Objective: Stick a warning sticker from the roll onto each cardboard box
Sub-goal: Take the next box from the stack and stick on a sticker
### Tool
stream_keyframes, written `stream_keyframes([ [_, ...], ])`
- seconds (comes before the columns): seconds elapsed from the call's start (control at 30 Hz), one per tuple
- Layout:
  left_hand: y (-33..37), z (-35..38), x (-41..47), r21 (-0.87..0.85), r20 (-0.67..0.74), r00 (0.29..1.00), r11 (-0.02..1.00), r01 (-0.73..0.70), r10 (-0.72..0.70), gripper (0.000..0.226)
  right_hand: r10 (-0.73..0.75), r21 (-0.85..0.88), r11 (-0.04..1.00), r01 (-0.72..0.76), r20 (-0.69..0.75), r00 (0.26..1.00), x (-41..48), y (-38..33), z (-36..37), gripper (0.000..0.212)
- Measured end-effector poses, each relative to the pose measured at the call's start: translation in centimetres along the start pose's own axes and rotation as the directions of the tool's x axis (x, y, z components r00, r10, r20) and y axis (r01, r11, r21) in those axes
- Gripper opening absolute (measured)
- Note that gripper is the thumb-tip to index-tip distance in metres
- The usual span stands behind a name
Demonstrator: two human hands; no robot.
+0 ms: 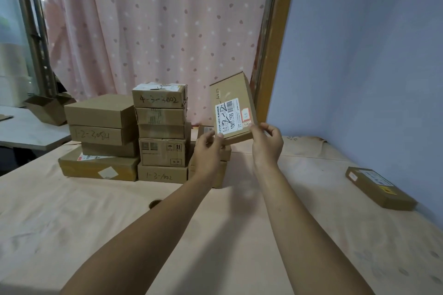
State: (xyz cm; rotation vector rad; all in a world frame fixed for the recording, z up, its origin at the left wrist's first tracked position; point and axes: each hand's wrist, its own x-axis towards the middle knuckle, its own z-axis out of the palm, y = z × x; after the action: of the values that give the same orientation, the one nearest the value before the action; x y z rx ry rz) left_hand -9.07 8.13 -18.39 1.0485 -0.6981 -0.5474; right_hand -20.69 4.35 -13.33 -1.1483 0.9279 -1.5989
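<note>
Cardboard, plain brown corrugated, makes up every box in view. Both hands hold one flat rectangular box (233, 106) upright above the table (72, 223), well clear of its surface. Left hand (208, 148) pinches the lower left corner, fingers closed on the edge; right hand (267, 142) pinches the lower right corner, thumb on the front face. Front face carries a white printed label with barcode and black handwritten marks, plus a small pinkish sticker beside it.

Judged step: fetching the next box from the stack (143, 134) for stickering. Stack sits at the far side against the spotted pink curtain (155, 31), several boxes marked in black pen. One box (381, 188) lies apart at far right with a yellow strip on top, probably already done.

Sticker roll: a small round brown rim (155, 203) peeks out just beside the left forearm; cannot confirm it is the roll.

Next move likely calls for laying the held box flat on the cloth-covered table, freeing one hand, then peeling a sticker. Table cloth is pale peach, soft, slightly creased
</note>
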Motion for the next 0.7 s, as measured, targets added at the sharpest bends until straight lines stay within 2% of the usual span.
stream_keyframes([
  [0.07,0.4,0.0,0.0,-0.059,-0.025,0.998,0.997,0.053,-0.055,0.026,0.017,0.049,0.999,-0.018,0.019,1.000,-0.1,0.0,-0.6,0.022],
  [0.17,1.6,-0.4,-0.1,-0.120,-0.045,0.994,0.989,0.090,-0.096,0.021,0.040,0.116,0.992,-0.041,0.012,0.999,0.2,0.5,-1.8,0.017],
  [0.23,2.4,-1.2,0.0,-0.175,-0.047,0.993,0.979,0.101,-0.111,0.023,0.055,0.149,0.987,-0.054,-0.005,0.998,0.4,0.7,-2.9,0.017],
  [0.37,3.7,-2.7,-0.3,-0.291,0.047,0.991,0.948,0.132,-0.123,0.046,0.094,0.196,0.976,-0.090,-0.012,0.995,0.5,1.0,-4.7,0.023],
  [0.53,4.2,-4.7,-0.3,-0.302,0.026,0.993,0.946,0.117,-0.114,0.048,0.089,0.179,0.979,-0.097,0.051,0.995,-0.1,0.9,-6.4,0.018],
  [0.7,3.9,-6.8,-1.3,-0.166,0.064,0.990,0.977,0.135,-0.126,0.032,0.125,0.133,0.981,-0.140,0.110,0.986,-0.3,1.6,-7.6,0.028],
])
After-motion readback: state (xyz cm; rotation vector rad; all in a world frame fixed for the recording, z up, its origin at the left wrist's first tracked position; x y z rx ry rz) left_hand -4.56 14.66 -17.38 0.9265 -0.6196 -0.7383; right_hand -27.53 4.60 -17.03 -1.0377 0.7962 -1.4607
